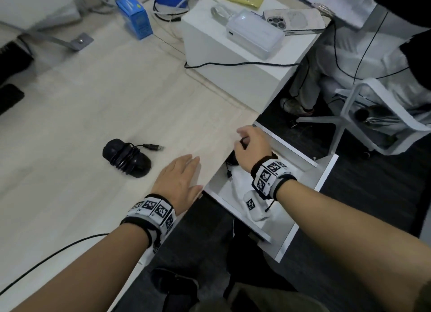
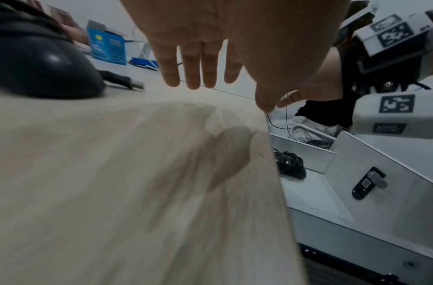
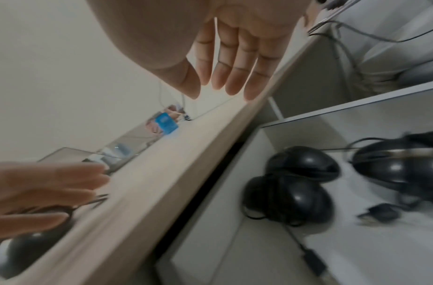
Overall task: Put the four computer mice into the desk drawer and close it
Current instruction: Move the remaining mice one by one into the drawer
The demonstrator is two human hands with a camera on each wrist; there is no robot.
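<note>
One black mouse (image 1: 126, 159) (image 2: 39, 67) with its cable wound round it lies on the pale wooden desk (image 1: 93, 102), its USB plug pointing right. My left hand (image 1: 179, 181) (image 2: 200, 77) is flat, fingers straight, just over the desk's right edge, to the right of that mouse. The white drawer (image 1: 326, 172) (image 3: 356, 250) stands pulled out beside the desk. Three black mice (image 3: 303, 164) (image 3: 288, 200) (image 3: 400, 167) with wound cables lie inside it. My right hand (image 1: 249, 146) (image 3: 225, 77) hovers above the drawer's far end, fingers relaxed and empty.
A white box (image 1: 233, 78) at the desk's far right carries a power bank and a phone. A blue carton (image 1: 135, 18) stands further back. A white chair (image 1: 349, 116) and a seated person's legs are right of the drawer. A black cable (image 1: 46, 260) crosses the desk's near left.
</note>
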